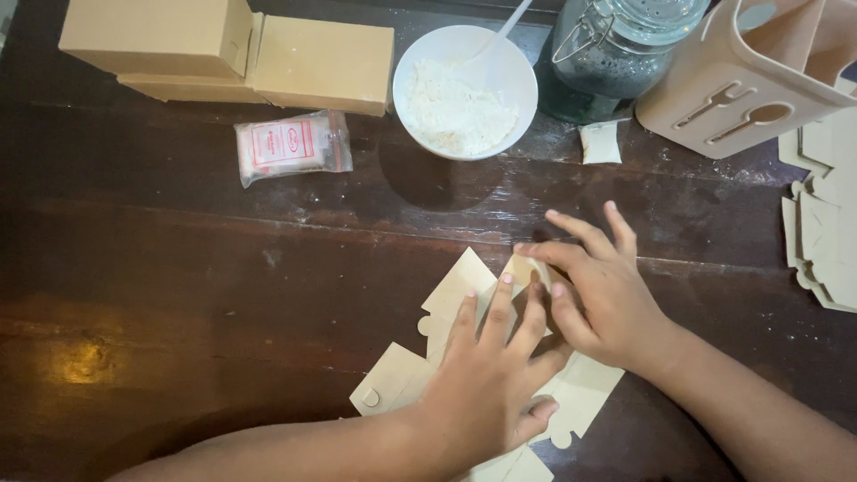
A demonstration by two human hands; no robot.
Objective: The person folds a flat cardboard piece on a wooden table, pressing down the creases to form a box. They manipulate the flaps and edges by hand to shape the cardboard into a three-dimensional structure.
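Wooden puzzle pieces (460,287) under flat, spread left hand (495,375) (right hand (600,299) fingers open, touching).

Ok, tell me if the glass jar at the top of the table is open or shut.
Shut. The glass jar has its glass lid seated on top, with the wire bail against its side; whether the clasp is latched cannot be told.

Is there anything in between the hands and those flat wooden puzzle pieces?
Nothing visible. The left hand lies flat right on the wooden pieces, and the right hand touches a small piece at their top edge. The bowl of white powder and the small packet sit farther back on the table.
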